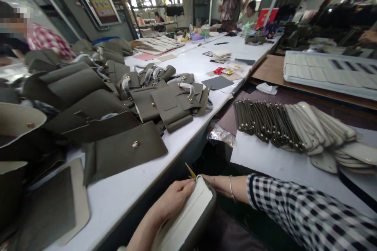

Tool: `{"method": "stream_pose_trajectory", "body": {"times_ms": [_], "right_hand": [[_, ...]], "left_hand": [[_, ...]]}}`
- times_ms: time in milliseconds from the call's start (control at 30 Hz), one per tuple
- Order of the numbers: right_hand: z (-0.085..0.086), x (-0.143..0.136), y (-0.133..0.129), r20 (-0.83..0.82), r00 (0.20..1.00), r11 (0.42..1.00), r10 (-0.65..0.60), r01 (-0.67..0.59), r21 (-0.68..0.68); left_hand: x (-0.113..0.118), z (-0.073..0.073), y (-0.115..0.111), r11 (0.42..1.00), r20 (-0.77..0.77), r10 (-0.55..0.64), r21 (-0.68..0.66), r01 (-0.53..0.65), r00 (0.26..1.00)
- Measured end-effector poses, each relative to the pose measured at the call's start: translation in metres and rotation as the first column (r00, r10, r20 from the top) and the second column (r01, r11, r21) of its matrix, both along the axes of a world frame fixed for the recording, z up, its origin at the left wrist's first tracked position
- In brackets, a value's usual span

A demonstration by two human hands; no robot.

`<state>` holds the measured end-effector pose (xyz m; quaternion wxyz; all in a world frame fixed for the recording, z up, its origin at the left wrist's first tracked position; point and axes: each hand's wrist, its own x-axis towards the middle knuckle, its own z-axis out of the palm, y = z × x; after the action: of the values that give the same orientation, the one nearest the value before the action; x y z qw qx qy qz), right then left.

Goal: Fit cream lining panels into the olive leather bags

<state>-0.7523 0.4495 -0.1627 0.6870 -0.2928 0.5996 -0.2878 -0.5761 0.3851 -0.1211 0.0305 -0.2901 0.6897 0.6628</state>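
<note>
A dark olive leather handbag body (pixel 191 215) with a pale lining edge is tilted up in front of me, below the table edge. My left hand (pixel 176 196) is closed on its near side, with the thumb along the pale top edge. My right hand (pixel 209 181) reaches behind the far top corner of the bag, and its fingers are hidden there. A thin yellow pointed tool (pixel 191 170) sticks up by that corner, close to both hands. Which hand holds the tool I cannot tell.
On the white table (pixel 118 200) to the left lie many olive bag bodies (pixel 173 106), some with wrapped handles. At right, a row of dark and pale flaps (pixel 271 121) rests on white paper. Behind it is a tray (pixel 326 70) of pale pieces. A co-worker in a checked shirt (pixel 48 41) is at far left.
</note>
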Motion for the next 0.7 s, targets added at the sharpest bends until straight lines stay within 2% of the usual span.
{"method": "stream_pose_trajectory", "body": {"times_ms": [133,200,267,333,400,467,567,633,700], "right_hand": [[-0.024,-0.017,-0.013,-0.222,0.975,0.999,0.031,-0.024,0.036],[-0.025,-0.041,-0.014,-0.262,0.963,0.998,0.068,-0.064,0.027],[-0.015,-0.070,-0.011,-0.214,0.961,0.985,0.173,-0.167,0.042],[0.001,-0.093,-0.010,-0.088,0.923,0.925,0.375,-0.366,0.107],[0.016,-0.105,-0.014,0.022,0.818,0.804,0.575,-0.570,0.166],[0.027,-0.105,-0.022,0.016,0.728,0.717,0.685,-0.678,0.164],[0.036,-0.095,-0.038,-0.232,0.684,0.709,0.692,-0.705,0.037],[0.042,-0.089,-0.049,-0.493,0.625,0.688,0.605,-0.722,-0.069],[0.048,-0.083,-0.060,-0.735,0.499,0.626,0.459,-0.768,-0.132]], "left_hand": [[0.006,-0.001,0.000,0.997,0.055,0.025,-0.068,-0.021,0.998],[0.007,-0.004,-0.001,0.997,0.065,0.037,-0.077,-0.032,0.997],[0.008,-0.008,-0.004,0.997,0.072,0.041,-0.067,-0.036,0.997],[0.009,-0.010,-0.007,0.996,0.094,0.054,-0.072,-0.047,0.994],[0.008,-0.010,-0.009,0.994,0.126,0.082,-0.088,-0.071,0.989],[0.008,-0.010,-0.009,0.991,0.156,0.122,-0.081,-0.111,0.980],[0.007,-0.013,-0.008,0.983,0.154,0.179,0.007,-0.182,0.972],[0.005,-0.017,-0.006,0.972,0.138,0.211,0.077,-0.223,0.968],[0.004,-0.020,-0.006,0.957,0.124,0.241,0.136,-0.257,0.963]]}}
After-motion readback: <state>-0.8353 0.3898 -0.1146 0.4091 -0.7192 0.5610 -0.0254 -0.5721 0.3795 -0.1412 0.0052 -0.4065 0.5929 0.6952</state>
